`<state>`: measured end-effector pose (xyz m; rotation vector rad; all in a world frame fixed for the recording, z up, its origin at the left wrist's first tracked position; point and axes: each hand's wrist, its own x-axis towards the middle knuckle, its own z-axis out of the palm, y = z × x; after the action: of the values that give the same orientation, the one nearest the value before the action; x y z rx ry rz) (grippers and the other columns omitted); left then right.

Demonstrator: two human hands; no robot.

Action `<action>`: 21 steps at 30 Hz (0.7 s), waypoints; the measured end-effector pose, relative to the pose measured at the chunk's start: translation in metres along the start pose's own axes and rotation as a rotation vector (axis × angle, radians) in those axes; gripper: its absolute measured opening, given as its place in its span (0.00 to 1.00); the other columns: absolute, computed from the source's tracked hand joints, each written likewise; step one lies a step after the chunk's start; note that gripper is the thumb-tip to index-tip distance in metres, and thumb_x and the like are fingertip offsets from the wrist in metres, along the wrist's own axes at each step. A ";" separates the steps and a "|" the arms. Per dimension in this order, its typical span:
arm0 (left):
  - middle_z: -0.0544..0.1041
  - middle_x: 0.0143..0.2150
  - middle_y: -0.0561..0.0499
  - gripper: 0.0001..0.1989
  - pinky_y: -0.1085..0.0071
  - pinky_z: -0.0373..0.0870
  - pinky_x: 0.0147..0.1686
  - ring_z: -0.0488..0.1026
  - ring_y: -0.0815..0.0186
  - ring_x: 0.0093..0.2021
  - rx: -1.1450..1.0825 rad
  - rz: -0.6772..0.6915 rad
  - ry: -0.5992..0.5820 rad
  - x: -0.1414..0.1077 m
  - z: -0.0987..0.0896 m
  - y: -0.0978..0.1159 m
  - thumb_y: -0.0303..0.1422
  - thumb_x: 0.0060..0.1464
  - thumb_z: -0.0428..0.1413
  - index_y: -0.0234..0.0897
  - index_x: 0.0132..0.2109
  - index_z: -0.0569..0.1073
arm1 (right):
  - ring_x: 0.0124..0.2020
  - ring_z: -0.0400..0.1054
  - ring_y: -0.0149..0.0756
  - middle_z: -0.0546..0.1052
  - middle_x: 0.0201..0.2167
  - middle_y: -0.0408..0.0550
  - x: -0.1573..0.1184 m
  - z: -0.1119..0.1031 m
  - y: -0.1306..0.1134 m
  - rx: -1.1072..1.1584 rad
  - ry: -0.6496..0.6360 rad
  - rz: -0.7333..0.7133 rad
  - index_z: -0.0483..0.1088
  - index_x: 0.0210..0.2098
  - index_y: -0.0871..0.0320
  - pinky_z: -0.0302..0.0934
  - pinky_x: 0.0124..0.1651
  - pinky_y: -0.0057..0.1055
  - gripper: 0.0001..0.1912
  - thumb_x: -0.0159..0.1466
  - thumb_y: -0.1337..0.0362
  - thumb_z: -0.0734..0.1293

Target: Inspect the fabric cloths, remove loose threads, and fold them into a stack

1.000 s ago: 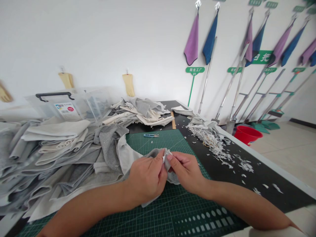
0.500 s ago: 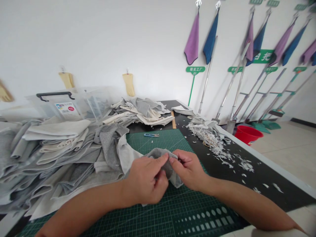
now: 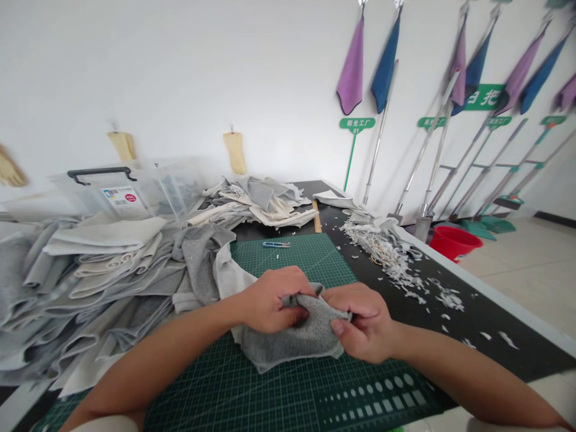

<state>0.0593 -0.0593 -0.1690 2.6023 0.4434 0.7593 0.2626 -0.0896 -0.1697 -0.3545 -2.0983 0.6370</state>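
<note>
- The green mat (image 3: pixel 216 396) lies flat on the black worktop (image 3: pixel 477 318); white shapes are printed near its right corner, on the near side.
- The grey cloth (image 3: pixel 292 342) is above the middle of the mat, and its lower edge hangs down toward it.
- The left hand (image 3: pixel 274 300) grasps the grey cloth from its left part, with thumb and fingers bent; some fingers are hidden.
- The right hand (image 3: pixel 364 321) pinches the right edge of the same cloth between thumb and fingers.
- To the left of the mat, a big heap of folded cloths (image 3: pixel 112 294) covers the worktop.
- The small blue clippers (image 3: pixel 276 245) lie on the far part of the mat.
- To the right of the mat, white scraps (image 3: pixel 387 249) are scattered on the worktop.
- Beyond the mat there is a pile of grey and cream pieces (image 3: pixel 265 198).
- Beyond the mat, farther left, stands a clear plastic box (image 3: pixel 130 195) with a black handle.
- Past the mat on the right, a red bucket (image 3: pixel 454 241) stands on the floor.
</note>
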 end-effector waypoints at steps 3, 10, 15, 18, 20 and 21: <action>0.73 0.32 0.50 0.03 0.69 0.66 0.40 0.69 0.66 0.36 0.047 -0.061 -0.082 0.000 -0.003 0.000 0.30 0.50 0.51 0.37 0.34 0.68 | 0.19 0.54 0.28 0.60 0.15 0.42 0.000 -0.006 -0.005 -0.011 -0.014 0.064 0.52 0.19 0.55 0.51 0.23 0.27 0.15 0.61 0.60 0.57; 0.75 0.31 0.54 0.02 0.73 0.64 0.27 0.71 0.67 0.30 0.156 -0.109 -0.512 0.006 -0.009 0.010 0.29 0.45 0.54 0.39 0.28 0.71 | 0.18 0.53 0.29 0.61 0.14 0.43 0.000 -0.017 -0.017 0.007 0.027 0.078 0.55 0.18 0.55 0.51 0.22 0.28 0.17 0.62 0.57 0.56; 0.76 0.30 0.52 0.04 0.72 0.61 0.23 0.71 0.63 0.31 0.430 -0.152 -0.585 0.006 -0.013 0.016 0.34 0.45 0.56 0.40 0.29 0.74 | 0.19 0.56 0.30 0.62 0.15 0.43 -0.004 -0.018 -0.015 0.039 -0.022 0.035 0.57 0.20 0.55 0.51 0.23 0.28 0.15 0.62 0.60 0.56; 0.73 0.28 0.47 0.05 0.69 0.61 0.25 0.69 0.59 0.35 0.680 -0.168 -0.529 0.008 -0.020 0.016 0.33 0.44 0.56 0.38 0.29 0.75 | 0.19 0.56 0.29 0.61 0.15 0.43 -0.006 -0.020 -0.013 0.020 -0.040 0.033 0.57 0.20 0.55 0.51 0.23 0.28 0.15 0.62 0.60 0.56; 0.71 0.28 0.45 0.06 0.67 0.61 0.28 0.67 0.59 0.35 0.790 -0.176 -0.468 0.010 -0.030 0.016 0.33 0.45 0.55 0.37 0.28 0.76 | 0.19 0.56 0.29 0.61 0.15 0.43 -0.006 -0.024 -0.013 0.007 -0.018 0.056 0.58 0.19 0.55 0.51 0.23 0.28 0.17 0.63 0.58 0.56; 0.71 0.29 0.45 0.06 0.66 0.61 0.30 0.66 0.59 0.36 0.831 -0.178 -0.434 0.012 -0.036 0.017 0.33 0.46 0.55 0.37 0.28 0.76 | 0.18 0.56 0.29 0.61 0.15 0.43 -0.006 -0.028 -0.013 0.001 0.004 0.071 0.58 0.19 0.56 0.51 0.23 0.28 0.18 0.63 0.57 0.57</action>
<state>0.0516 -0.0597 -0.1284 3.2744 0.9956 -0.1154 0.2886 -0.0944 -0.1531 -0.4309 -2.0888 0.6789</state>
